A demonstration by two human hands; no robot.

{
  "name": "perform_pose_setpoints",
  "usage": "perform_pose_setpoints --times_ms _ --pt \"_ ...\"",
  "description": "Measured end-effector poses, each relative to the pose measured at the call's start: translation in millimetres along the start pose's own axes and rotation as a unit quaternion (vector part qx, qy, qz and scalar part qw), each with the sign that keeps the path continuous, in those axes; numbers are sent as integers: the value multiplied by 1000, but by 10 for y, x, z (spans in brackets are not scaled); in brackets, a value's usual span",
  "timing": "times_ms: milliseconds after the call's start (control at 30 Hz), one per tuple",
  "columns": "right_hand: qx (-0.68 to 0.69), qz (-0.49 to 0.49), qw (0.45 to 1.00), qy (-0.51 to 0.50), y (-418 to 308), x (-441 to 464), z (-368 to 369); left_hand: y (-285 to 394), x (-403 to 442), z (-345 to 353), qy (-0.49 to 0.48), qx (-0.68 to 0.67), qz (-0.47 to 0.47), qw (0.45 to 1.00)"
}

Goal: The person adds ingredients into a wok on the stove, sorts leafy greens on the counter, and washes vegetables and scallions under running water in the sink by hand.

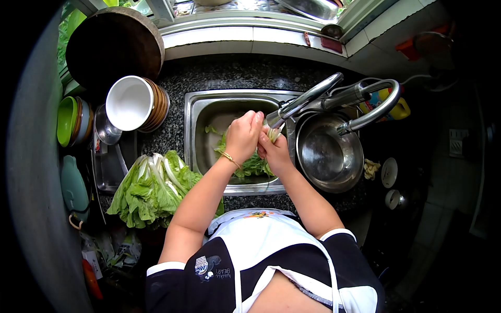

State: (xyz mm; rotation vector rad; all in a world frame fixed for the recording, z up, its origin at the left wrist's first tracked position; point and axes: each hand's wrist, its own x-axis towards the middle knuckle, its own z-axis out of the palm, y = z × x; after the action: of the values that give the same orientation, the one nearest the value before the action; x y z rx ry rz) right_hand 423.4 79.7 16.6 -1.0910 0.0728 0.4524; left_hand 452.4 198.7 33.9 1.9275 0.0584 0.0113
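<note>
Over the steel sink (189, 135), both hands are together just under the tap's spout (275, 119). My left hand (244, 134), with a bracelet at the wrist, is closed at the upper end of some leafy greens (255, 166). My right hand (275, 152) wraps around their pale stalks (273, 134). Green leaves hang below the hands into the basin, and the forearms partly hide them. A small loose leaf (210, 129) lies at the basin's left. Left of the sink, a heap of leafy cabbage (151, 190) rests on the counter.
A steel basin (330, 154) stands right of the sink, beneath a second curved tap (389, 107). At the left are stacked bowls (129, 103), a ladle (108, 125) and a large round wooden board (115, 47). A yellow bottle (401, 108) stands at the back right.
</note>
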Motion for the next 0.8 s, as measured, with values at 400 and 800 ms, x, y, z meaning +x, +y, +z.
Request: perform_pose_setpoints --times_ms 400,800 --pt "61 -18 998 -6 16 -7 -128 -199 97 -201 -112 -214 -140 960" --pt "-134 -38 988 -68 32 244 -101 135 -4 -138 -161 85 166 969"
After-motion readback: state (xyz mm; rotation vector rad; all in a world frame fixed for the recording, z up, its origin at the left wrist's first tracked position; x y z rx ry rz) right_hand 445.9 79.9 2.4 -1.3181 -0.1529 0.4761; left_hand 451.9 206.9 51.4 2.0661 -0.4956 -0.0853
